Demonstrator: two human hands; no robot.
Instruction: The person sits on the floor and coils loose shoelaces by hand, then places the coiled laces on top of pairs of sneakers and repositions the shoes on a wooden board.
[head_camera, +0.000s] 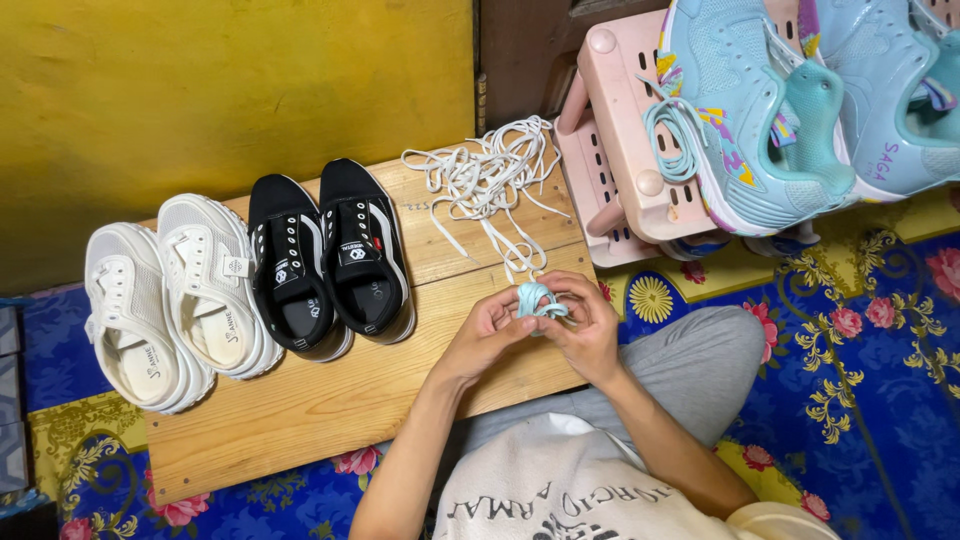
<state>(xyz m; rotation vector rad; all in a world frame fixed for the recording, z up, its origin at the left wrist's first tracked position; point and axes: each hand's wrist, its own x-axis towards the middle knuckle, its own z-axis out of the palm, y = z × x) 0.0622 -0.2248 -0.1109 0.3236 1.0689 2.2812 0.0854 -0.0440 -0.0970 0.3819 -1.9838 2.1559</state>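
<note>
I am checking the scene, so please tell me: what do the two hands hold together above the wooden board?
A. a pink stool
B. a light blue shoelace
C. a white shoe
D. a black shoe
B: the left hand and the right hand meet around a coiled light blue shoelace, while the black shoes and white shoes sit untouched on the wooden board.

Light over my work is even, warm and fairly bright. Shadows are soft and short under the shoes (250, 290). No glare. Focus sharp throughout; slight wide-angle bending at the edges.
</note>
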